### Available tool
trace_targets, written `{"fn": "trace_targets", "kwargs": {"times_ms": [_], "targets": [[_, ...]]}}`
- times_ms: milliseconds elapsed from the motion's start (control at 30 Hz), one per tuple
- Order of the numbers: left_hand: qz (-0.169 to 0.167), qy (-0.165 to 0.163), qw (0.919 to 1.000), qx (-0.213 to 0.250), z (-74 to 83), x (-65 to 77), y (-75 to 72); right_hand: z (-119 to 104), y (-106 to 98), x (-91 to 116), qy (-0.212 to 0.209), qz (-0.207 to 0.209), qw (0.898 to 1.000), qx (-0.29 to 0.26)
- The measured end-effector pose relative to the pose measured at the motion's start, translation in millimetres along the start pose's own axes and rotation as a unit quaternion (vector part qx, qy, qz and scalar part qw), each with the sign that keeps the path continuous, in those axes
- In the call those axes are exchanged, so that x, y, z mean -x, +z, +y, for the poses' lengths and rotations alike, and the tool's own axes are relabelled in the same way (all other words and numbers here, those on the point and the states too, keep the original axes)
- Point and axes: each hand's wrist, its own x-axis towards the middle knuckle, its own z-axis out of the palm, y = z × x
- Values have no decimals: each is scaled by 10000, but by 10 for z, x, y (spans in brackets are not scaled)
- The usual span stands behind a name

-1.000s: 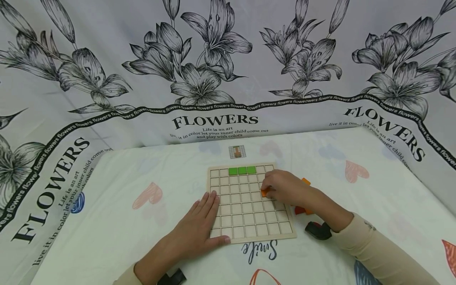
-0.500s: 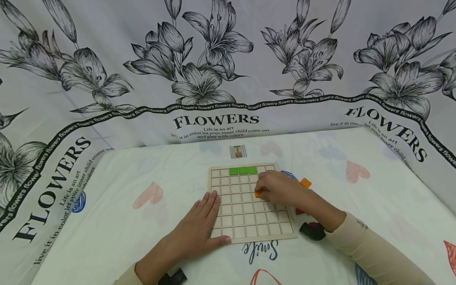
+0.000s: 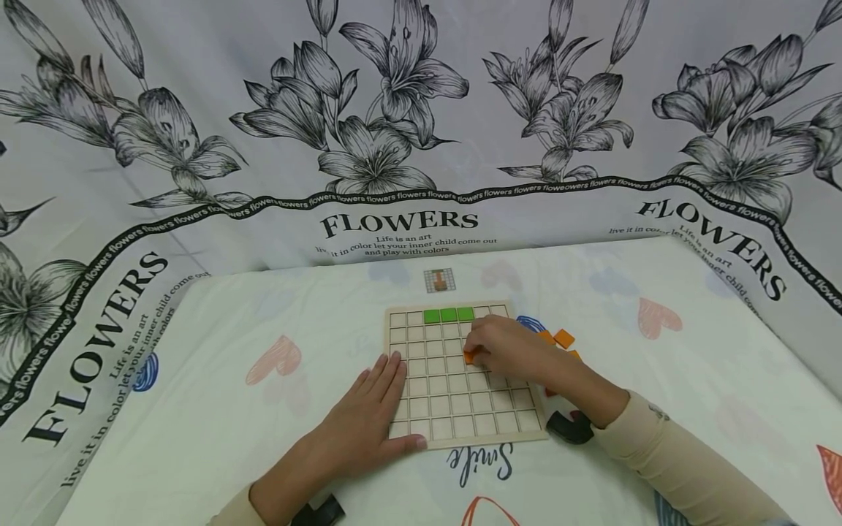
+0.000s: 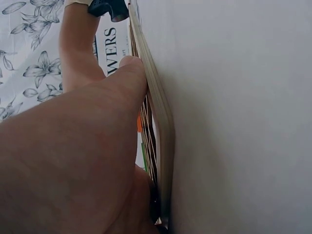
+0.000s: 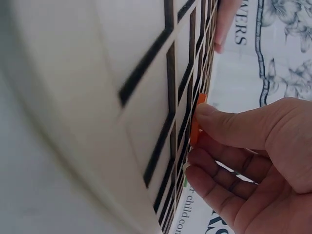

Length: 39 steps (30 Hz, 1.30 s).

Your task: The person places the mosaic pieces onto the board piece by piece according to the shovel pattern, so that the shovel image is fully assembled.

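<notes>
**Flowered cloth hangs beyond the gridded board**

From where I stand, the flowered cloth (image 3: 487,146) fills the back, black lilies over the word "FLOWERS". In front of it spreads the tabletop (image 3: 329,314), white and printed with pale hearts. The gridded board (image 3: 457,383) lies flat on it. The person's left hand (image 3: 368,409) rests along the board's left edge, fingers straight and close together, thumb apart at the near edge. The right hand (image 3: 513,345) reaches in from the other side, thumb and fingers pinching a tile. A black device (image 3: 571,427) sits beneath the right wrist. Past the board's far edge lies a small picture card (image 3: 439,280). Three green squares (image 3: 449,315) fill the middle of the far row. A few loose orange tiles (image 3: 564,338) lie to the right. The pinched orange tile (image 5: 194,132) is at the board's grid; I can't tell whether it sits in a cell.
</notes>
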Motion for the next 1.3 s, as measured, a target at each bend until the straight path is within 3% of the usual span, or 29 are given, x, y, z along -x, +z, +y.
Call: {"fn": "trace_targets", "kwargs": {"times_ms": [167,433,767,967,1167,1300], "targets": [[-9,9,10000,-14,4,-4,-10,-1,-1,0,17,72,9999,-97],[10,11,10000,6,2,-12,-20,3,-10,-108,-140,176,9995,212],[20,10,10000,-13,-14,-13,-5,17,-7,-239,96,60,9999,71],[-50,0,10000,48,-6,-2,0,-41,-15,-246,54,-112,9989,457],[-61,5,10000,76,1,-7,3,-75,-11,-277,-162,39,9944,1046],[-55,19,10000,38,0,-3,-2,-68,-2,-330,-197,147,9949,982]]}}
